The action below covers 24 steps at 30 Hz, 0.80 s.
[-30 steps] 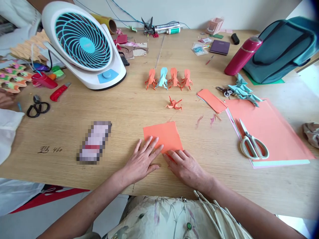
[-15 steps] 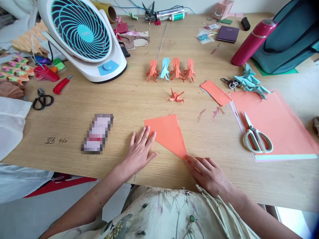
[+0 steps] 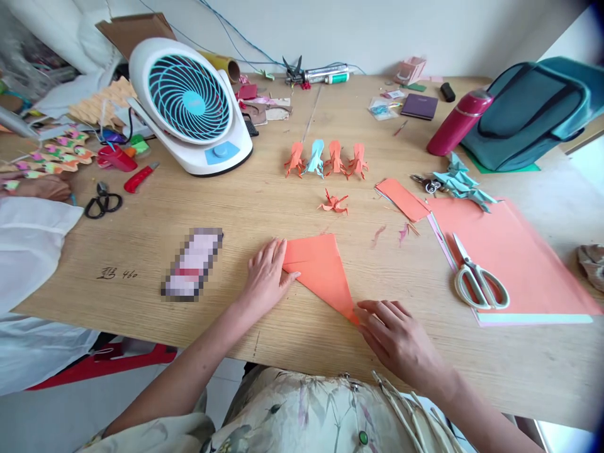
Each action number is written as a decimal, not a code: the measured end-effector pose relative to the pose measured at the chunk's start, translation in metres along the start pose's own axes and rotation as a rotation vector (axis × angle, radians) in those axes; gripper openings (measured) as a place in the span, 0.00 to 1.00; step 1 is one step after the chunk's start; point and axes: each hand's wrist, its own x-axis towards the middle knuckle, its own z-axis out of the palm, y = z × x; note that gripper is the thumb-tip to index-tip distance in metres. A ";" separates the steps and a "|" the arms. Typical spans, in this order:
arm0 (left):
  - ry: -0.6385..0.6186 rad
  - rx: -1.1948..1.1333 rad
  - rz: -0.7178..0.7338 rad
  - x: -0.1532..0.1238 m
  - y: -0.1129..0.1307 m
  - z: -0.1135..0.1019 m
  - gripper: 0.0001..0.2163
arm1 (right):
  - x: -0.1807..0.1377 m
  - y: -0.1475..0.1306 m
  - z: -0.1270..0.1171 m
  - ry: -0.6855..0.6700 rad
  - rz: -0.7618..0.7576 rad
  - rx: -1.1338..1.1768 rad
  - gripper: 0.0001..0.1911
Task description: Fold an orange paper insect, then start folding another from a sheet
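An orange paper sheet (image 3: 321, 267), folded into a triangle, lies flat on the wooden table (image 3: 264, 201) in front of me. My left hand (image 3: 267, 277) rests flat on its left corner, fingers stretched out. The fingertips of my right hand (image 3: 394, 336) press on the triangle's near point, fingers extended and close together. Beyond the sheet sits a small orange folded paper figure (image 3: 334, 202), and further back stands a row of several folded paper figures (image 3: 325, 158), most orange and one light blue.
White-handled scissors (image 3: 479, 280) lie on a stack of orange paper sheets (image 3: 514, 258) at right. Behind are teal folded paper pieces (image 3: 460, 181), a magenta bottle (image 3: 460, 119) and a teal bag (image 3: 533, 110). A white-and-teal fan (image 3: 191, 104), black scissors (image 3: 104, 202) and a red cutter (image 3: 139, 178) stand left.
The orange sheet went from a square to a folded triangle. My right hand slid toward me along the crease to its near point; my left hand stayed on the left corner.
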 end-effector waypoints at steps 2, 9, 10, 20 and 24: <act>-0.019 -0.026 -0.007 0.018 0.001 -0.007 0.36 | 0.013 0.001 0.006 -0.012 0.058 -0.014 0.12; -0.176 0.032 0.035 0.060 0.010 -0.030 0.34 | 0.035 0.007 0.022 0.044 0.089 0.050 0.15; -0.187 0.033 0.032 0.062 0.012 -0.031 0.34 | 0.035 0.008 0.022 0.052 0.107 0.068 0.15; -0.198 -0.063 0.093 0.059 0.019 -0.047 0.15 | 0.037 0.038 0.022 0.155 0.360 0.393 0.19; -0.132 -0.093 0.245 0.058 0.031 -0.072 0.08 | 0.058 0.052 0.021 0.237 0.394 0.519 0.34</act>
